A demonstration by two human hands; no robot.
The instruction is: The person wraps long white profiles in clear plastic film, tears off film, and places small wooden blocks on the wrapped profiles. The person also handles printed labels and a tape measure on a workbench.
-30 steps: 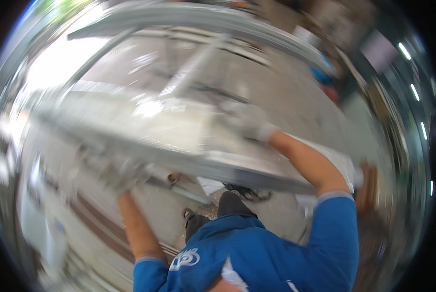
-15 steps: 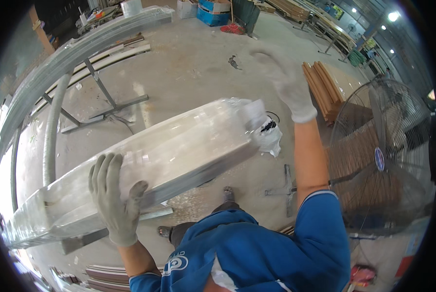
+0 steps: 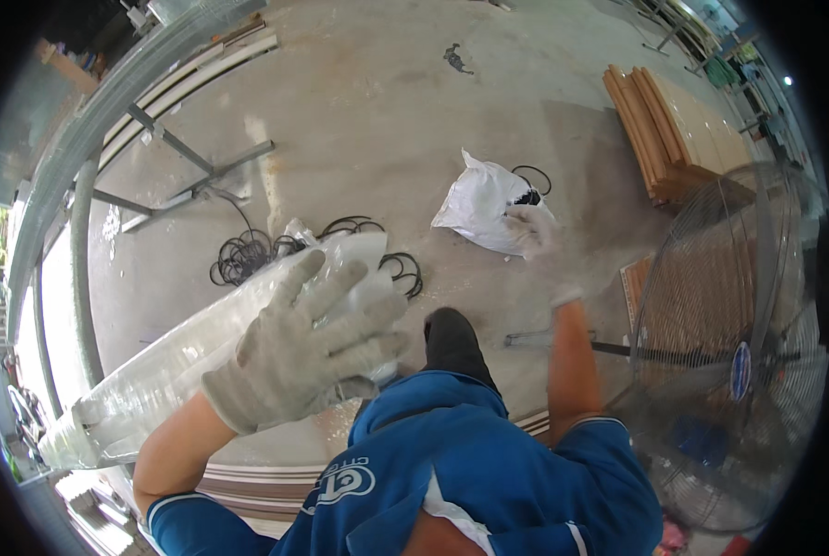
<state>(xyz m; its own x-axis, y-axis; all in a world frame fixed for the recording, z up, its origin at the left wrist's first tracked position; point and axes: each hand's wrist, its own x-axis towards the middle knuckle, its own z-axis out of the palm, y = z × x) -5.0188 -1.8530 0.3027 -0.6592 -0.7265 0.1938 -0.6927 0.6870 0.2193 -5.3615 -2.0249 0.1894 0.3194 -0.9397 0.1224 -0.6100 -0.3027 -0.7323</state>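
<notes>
My left hand point(image 3: 308, 347), gloved, lies flat and spread wide on the near end of a long plastic-wrapped bundle point(image 3: 183, 366). Bundle's long axis runs from under that hand down-left toward the rail point(image 3: 81, 278). My right hand point(image 3: 530, 232), blurred, hangs over the white bag point(image 3: 479, 204) on the floor point(image 3: 387, 120); I can't tell its grip. Left is nearer the bundle.

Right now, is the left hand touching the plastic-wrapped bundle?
Touching: the head view shows the gloved left hand pressed flat on the bundle, fingers spread.
</notes>
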